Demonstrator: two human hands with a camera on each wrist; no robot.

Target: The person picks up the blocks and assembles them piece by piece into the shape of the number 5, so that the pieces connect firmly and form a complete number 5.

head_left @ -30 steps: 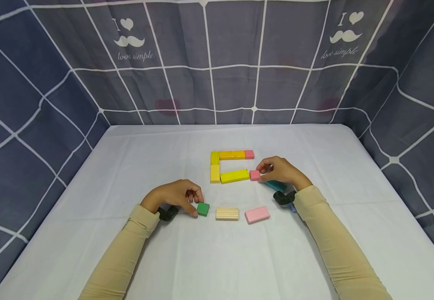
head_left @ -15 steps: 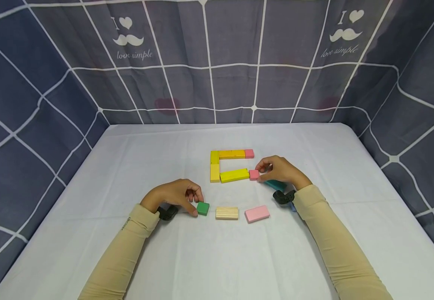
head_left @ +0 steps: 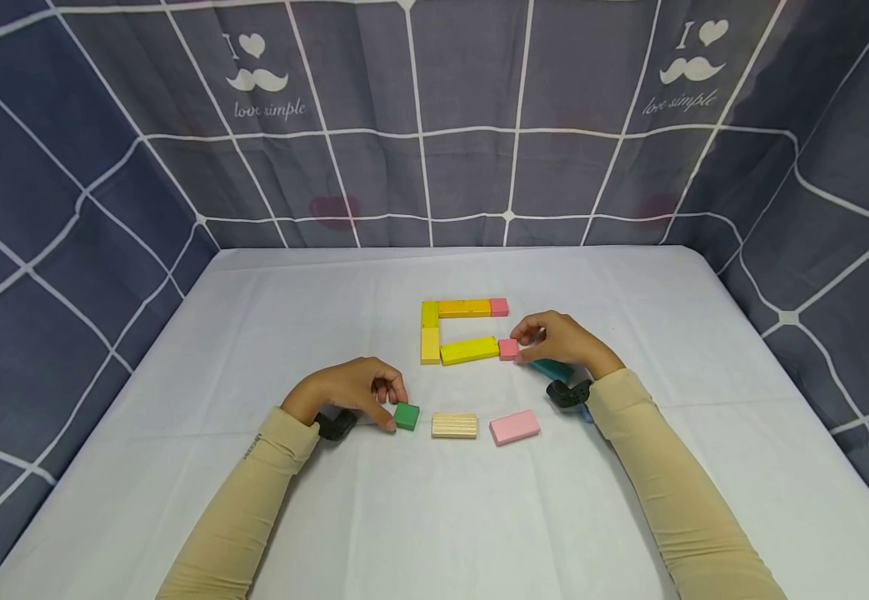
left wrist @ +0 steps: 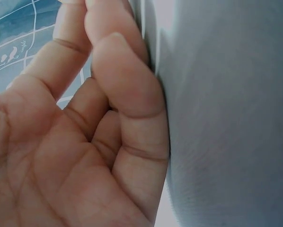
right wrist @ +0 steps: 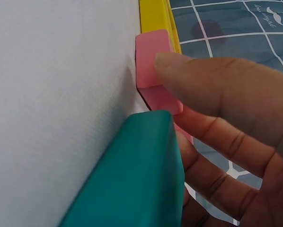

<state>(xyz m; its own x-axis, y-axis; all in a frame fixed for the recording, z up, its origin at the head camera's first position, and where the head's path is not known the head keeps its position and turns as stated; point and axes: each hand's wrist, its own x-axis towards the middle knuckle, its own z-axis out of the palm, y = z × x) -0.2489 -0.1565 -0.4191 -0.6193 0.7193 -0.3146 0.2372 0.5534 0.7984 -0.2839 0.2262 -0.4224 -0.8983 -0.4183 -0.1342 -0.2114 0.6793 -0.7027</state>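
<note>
- Head view: a dark checked curtain [head_left: 471, 92] rises behind and at both sides.
- The white-covered table [head_left: 404, 517] spreads out below it.
- The tan left sleeve [head_left: 232, 508] and right sleeve [head_left: 681, 483] reach in from the near edge.
- The right hand [head_left: 565, 340] pinches the near pink cube [head_left: 508, 349] between thumb and fingers; the left hand [head_left: 352, 390] curves beside the green cube [head_left: 407, 417], thumb and a fingertip at its edges (whether they grip it I cannot tell, since the left wrist view does not show the cube).
- Four yellow blocks [head_left: 466, 308] form three sides of a rectangle, the nearest slightly slanted.
- A teal block [head_left: 551, 370] lies partly under the right hand.
- A pale pink block [head_left: 514, 427] and a striped wooden block [head_left: 454, 426] lie apart between the forearms.
- A blue block [head_left: 587, 414] peeps out by the right sleeve.
- The green cube sits left of the wooden block.
- The near pink cube sits at the right end of the slanted yellow block, the far pink cube [head_left: 499, 307] at the far one's end.
</note>
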